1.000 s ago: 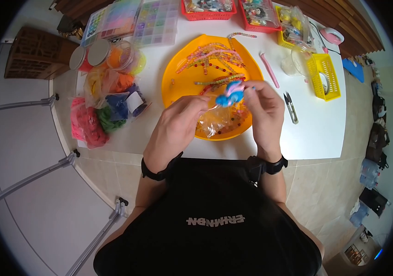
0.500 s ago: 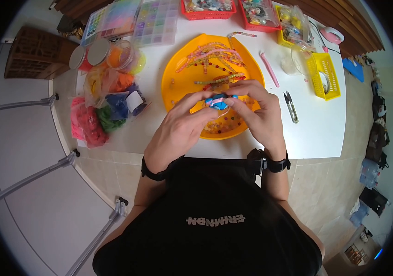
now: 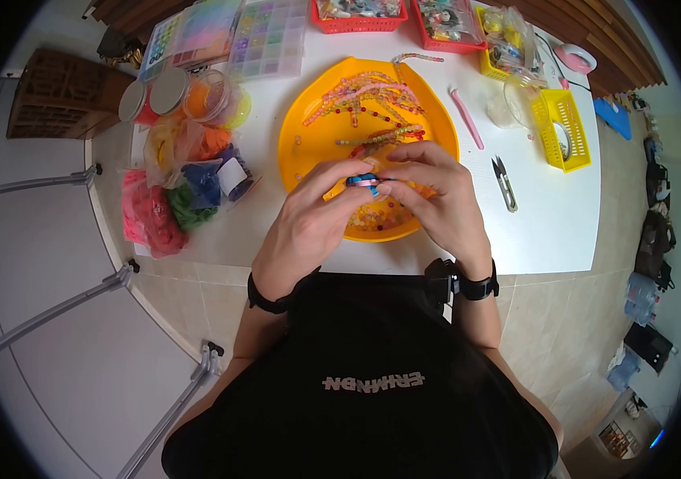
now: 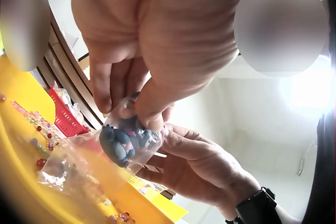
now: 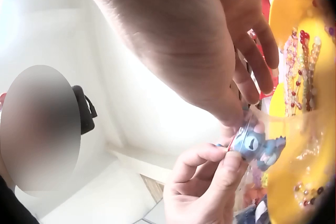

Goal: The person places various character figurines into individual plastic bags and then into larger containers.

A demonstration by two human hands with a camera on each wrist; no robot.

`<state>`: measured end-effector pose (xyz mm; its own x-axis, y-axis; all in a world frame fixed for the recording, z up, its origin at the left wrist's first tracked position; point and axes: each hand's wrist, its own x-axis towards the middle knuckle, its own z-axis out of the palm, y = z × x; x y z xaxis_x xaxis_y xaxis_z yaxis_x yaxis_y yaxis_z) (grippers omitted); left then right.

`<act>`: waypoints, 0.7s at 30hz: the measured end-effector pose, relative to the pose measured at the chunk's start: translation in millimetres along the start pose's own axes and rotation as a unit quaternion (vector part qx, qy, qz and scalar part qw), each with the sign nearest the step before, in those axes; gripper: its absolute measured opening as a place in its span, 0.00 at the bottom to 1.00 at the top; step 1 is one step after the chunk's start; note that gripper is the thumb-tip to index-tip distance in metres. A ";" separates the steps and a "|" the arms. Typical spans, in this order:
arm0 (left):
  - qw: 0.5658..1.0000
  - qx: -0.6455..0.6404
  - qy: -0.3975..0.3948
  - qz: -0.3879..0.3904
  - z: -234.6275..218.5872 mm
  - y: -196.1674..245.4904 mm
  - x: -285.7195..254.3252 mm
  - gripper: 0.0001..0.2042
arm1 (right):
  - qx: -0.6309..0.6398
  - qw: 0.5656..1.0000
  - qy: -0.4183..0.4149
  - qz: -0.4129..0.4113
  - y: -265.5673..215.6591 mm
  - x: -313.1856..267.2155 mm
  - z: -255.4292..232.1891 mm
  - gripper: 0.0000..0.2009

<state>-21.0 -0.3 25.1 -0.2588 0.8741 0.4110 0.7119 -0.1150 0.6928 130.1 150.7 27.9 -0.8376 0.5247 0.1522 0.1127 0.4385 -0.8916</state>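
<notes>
A small blue and pink toy figurine [image 5: 257, 148] is inside a clear plastic bag [image 4: 58, 174], held up over the yellow tray [image 3: 296, 112]. My left hand [image 3: 308, 219] pinches it from the left between thumb and fingers. From the other side my right hand [image 3: 448, 199] pinches it too, thumb and fingertips meeting at its edge. Both hands nearly touch each other around the toy. In the left wrist view, the loose end of the bag hangs toward the tray. Strung beads [image 3: 372, 88] and loose beads [image 3: 388, 215] lie in the tray beneath.
Thread snips [image 3: 505, 185] and a pink tool [image 3: 467, 120] lie right of the tray, near a yellow basket [image 3: 561, 132]. Red baskets [image 3: 360, 24] stand behind. Jars [image 3: 169, 94], bagged coloured material [image 3: 149, 211] and a compartment box [image 3: 268, 40] occupy the left side.
The figurine has come from the right hand's raised grip down between both hands and turned. The hands have drawn together, and the bag no longer shows hanging below them in the head view.
</notes>
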 end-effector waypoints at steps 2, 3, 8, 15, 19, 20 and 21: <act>1.000 0.003 0.005 0.001 1.6 -0.7 -1.1 0.10 | -0.019 1.000 -0.005 -0.012 2.2 -1.1 0.3 0.08; 1.000 0.003 0.005 -0.006 2.2 -0.1 -1.9 0.10 | -0.033 0.999 -0.007 -0.022 4.4 -1.7 0.8 0.08; 1.000 0.011 0.004 -0.012 2.9 0.9 -0.3 0.10 | -0.069 0.995 -0.062 -0.029 6.1 -3.8 -0.8 0.10; 1.000 0.014 0.020 -0.003 4.6 -2.1 -0.5 0.10 | -0.125 0.989 -0.068 -0.050 3.0 -5.8 4.1 0.14; 0.999 0.004 0.040 -0.007 2.9 -0.8 0.0 0.10 | -0.119 0.989 -0.060 -0.064 -0.7 -2.9 0.7 0.14; 0.999 0.001 0.047 -0.009 2.4 -0.6 -0.9 0.10 | -0.102 0.992 -0.051 -0.059 -1.2 -2.9 0.8 0.14; 0.998 -0.003 0.054 -0.010 2.0 -0.4 -1.9 0.10 | -0.084 0.994 -0.041 -0.055 -1.7 -3.0 1.0 0.13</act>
<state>-19.5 -1.0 22.8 -0.3429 0.8199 0.4585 0.7021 -0.1006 0.7050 131.9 147.7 28.5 -0.8897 0.4091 0.2029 0.1003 0.6086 -0.7871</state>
